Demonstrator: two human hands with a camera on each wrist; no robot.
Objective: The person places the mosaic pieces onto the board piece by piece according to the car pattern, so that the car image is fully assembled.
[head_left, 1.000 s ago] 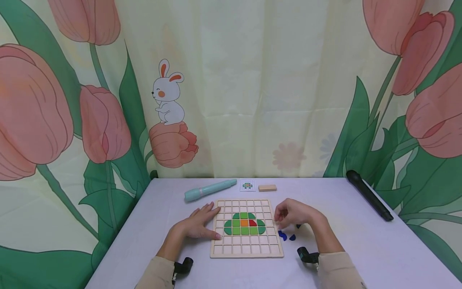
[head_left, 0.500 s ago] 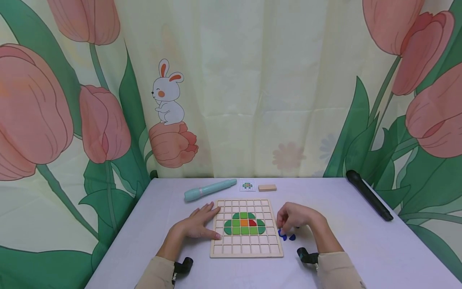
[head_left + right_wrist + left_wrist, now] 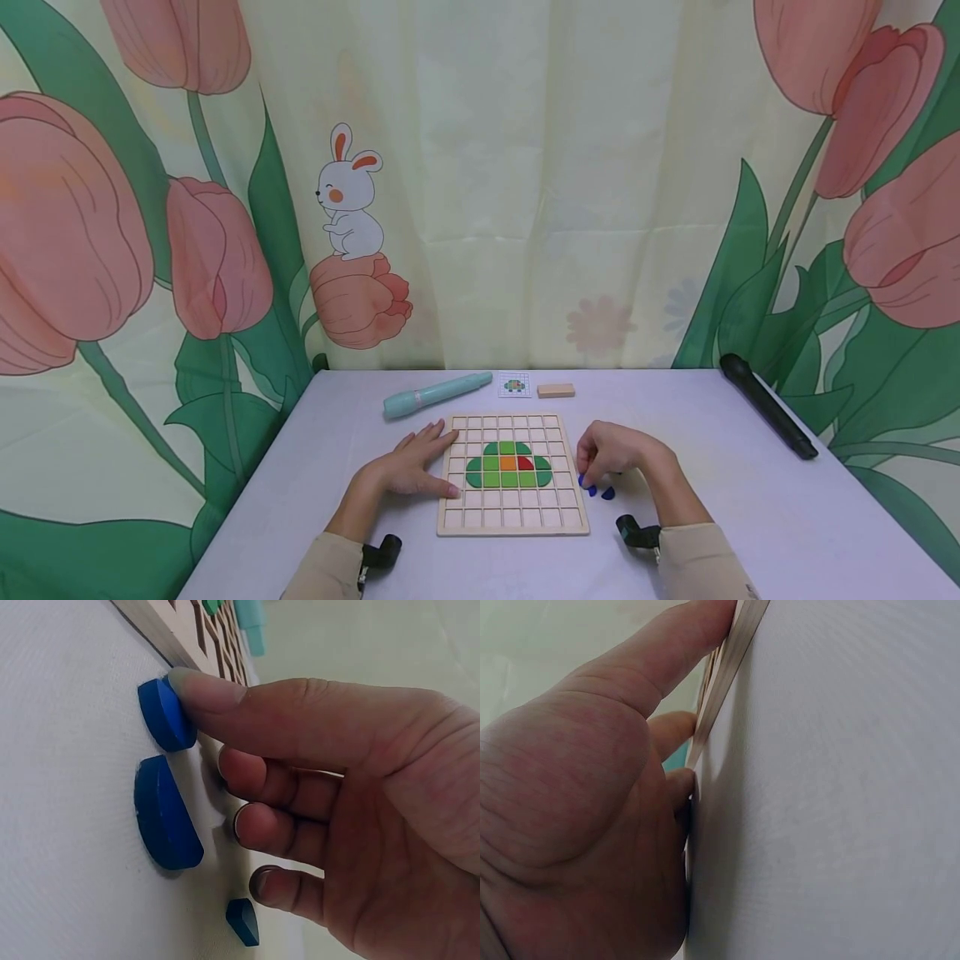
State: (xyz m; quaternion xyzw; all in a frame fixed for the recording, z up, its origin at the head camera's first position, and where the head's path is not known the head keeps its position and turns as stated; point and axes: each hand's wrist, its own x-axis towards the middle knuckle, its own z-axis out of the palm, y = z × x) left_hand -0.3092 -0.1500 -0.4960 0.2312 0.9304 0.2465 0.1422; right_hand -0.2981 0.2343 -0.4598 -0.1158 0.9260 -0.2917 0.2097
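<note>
A wooden grid board [image 3: 512, 517] lies on the white table, with a green dome of tiles holding one orange and one red tile [image 3: 508, 467]. My left hand [image 3: 442, 462] lies flat on the table, fingers straight against the board's left edge [image 3: 727, 667]. My right hand [image 3: 588, 475] is just right of the board with curled fingers. Its thumb [image 3: 225, 694] and index finger pinch a small blue piece [image 3: 166, 714]. A larger blue half-round piece [image 3: 165, 814] and a small blue piece [image 3: 244, 921] lie beside it; the blue pieces [image 3: 606, 493] show under the hand.
At the table's back lie a teal pen-like tube [image 3: 437, 393], a small picture card [image 3: 513, 384] and a wooden block [image 3: 556, 390]. A black cylinder [image 3: 767, 405] lies at the right edge. A flowered curtain hangs behind.
My right hand has dropped from beside the board's right edge onto the blue pieces and closed its thumb on one. The left hand has stayed put.
</note>
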